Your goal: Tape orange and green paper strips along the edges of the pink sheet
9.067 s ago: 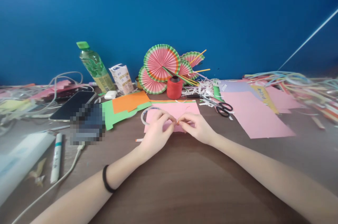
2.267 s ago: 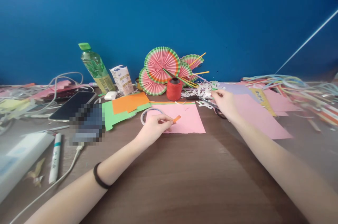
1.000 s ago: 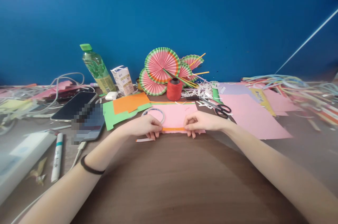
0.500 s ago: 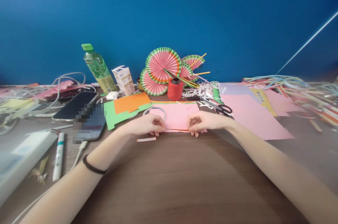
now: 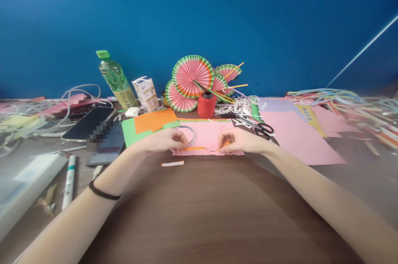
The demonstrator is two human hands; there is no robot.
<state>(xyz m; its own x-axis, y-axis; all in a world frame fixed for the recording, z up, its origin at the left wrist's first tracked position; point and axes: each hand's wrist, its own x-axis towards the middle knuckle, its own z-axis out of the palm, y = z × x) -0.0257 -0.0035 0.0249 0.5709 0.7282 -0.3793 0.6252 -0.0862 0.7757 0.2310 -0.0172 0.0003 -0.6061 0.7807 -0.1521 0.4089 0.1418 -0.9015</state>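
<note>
Between my hands runs a thin orange paper strip (image 5: 196, 148), lying low over the near edge of a pink paper sheet (image 5: 207, 133). My left hand (image 5: 169, 140) pinches its left end, with a black band on that wrist. The right end is pinched in my right hand (image 5: 232, 140). A roll of tape (image 5: 193, 133) lies on the pink sheet, beside my left fingers. Just in front of the sheet is a short white strip with orange ends (image 5: 172, 163). Along the sheet's far edge show green and orange paper edges.
Behind the sheet stand a red thread spool (image 5: 206, 106) and pleated paper fans (image 5: 192, 77). Black-handled scissors (image 5: 263, 130) lie near my right wrist, beside more pink paper (image 5: 306, 139). At left are a bottle (image 5: 116, 81), a carton (image 5: 146, 95), phones (image 5: 90, 124) and a marker (image 5: 69, 181).
My left hand has moved left and slightly up. The orange strip has turned so its flat face shows, and it now looks slightly bowed. The right hand has risen a little.
</note>
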